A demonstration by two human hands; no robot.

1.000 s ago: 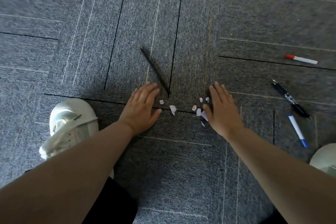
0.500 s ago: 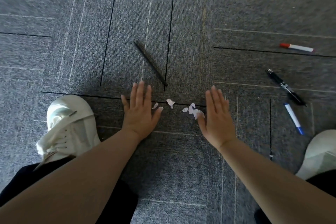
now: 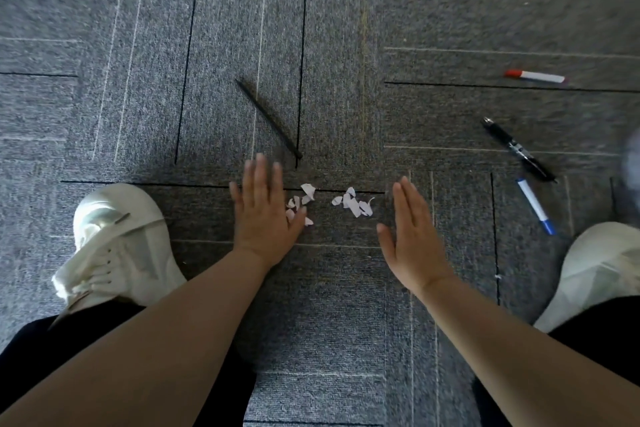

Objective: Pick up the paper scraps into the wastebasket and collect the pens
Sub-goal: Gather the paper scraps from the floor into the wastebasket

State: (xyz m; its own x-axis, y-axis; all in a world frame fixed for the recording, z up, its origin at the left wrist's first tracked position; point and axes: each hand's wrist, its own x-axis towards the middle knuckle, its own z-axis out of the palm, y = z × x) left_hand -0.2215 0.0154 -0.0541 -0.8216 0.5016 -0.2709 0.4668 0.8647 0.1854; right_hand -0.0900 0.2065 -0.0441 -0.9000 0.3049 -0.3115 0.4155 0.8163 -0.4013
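L hand [image 3: 265,218] flat, touching paper scraps [image 3: 353,202]; R hand [image 3: 414,236] prob. edge-on beside.

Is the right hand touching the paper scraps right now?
Apart. In the head view, bare carpet shows between the right hand and the nearest of the paper scraps.

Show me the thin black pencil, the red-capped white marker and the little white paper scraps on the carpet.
thin black pencil [image 3: 268,119], head view, middle of its shaft
red-capped white marker [image 3: 535,76], head view, white barrel
little white paper scraps [image 3: 353,202], head view, largest piece of the right cluster
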